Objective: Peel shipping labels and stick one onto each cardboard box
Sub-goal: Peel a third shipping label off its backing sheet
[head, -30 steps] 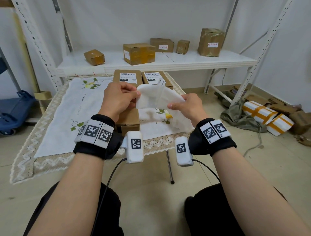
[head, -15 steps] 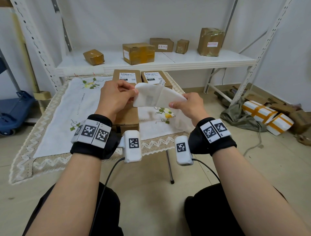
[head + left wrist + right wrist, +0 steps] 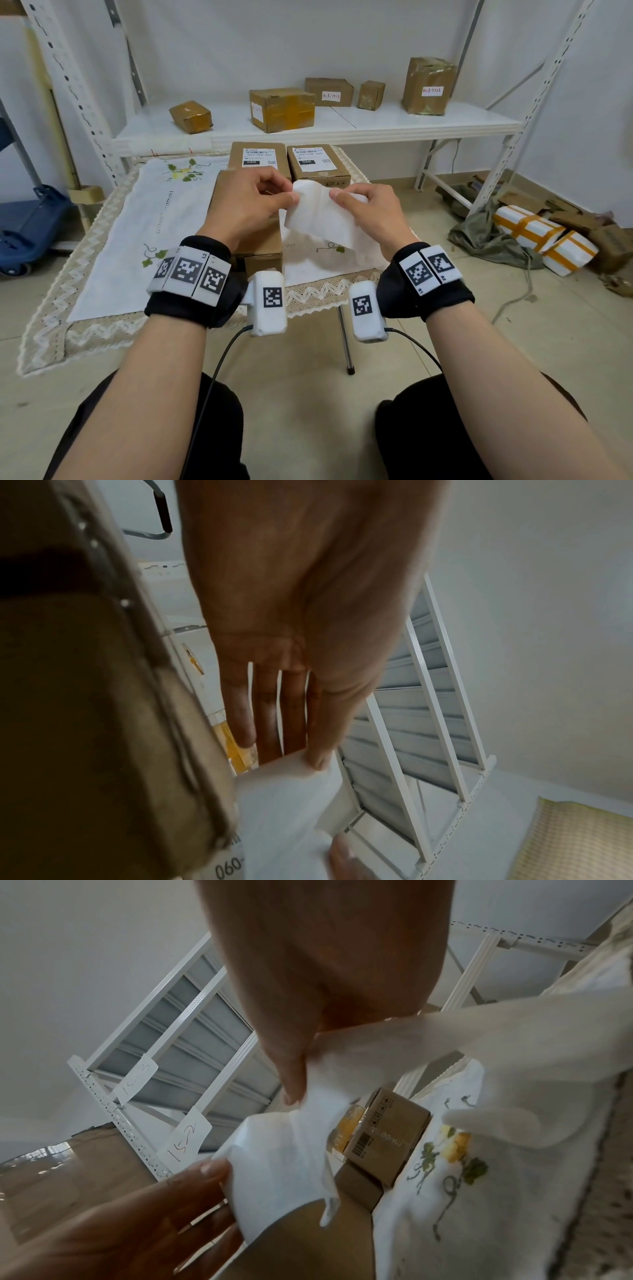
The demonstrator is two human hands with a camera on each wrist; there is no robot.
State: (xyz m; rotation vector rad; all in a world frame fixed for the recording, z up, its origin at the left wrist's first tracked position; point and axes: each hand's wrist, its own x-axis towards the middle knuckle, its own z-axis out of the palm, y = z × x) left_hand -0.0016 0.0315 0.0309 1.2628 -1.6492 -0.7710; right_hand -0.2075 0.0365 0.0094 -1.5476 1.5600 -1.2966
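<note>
A white label sheet [image 3: 318,214] hangs bowed between my two hands above the table. My left hand [image 3: 289,198] pinches its left corner between thumb and fingers; the left wrist view shows the thumb on the sheet [image 3: 284,799]. My right hand [image 3: 337,197] pinches the top edge close by, its thumb on the sheet [image 3: 284,1150]. Under my left hand lies a plain cardboard box [image 3: 255,240] with no label showing. Two boxes with printed labels stand behind it, one on the left [image 3: 258,159] and one on the right [image 3: 317,161].
An embroidered cloth [image 3: 137,222] covers the small table. Behind it a white shelf [image 3: 376,121] carries several taped brown parcels. More parcels and a green bag [image 3: 479,236] lie on the floor at the right; a blue cart [image 3: 27,222] stands at the left.
My hands have drawn closer together, and the sheet, spread fairly flat before, now bows and sags between them. The boxes have not moved.
</note>
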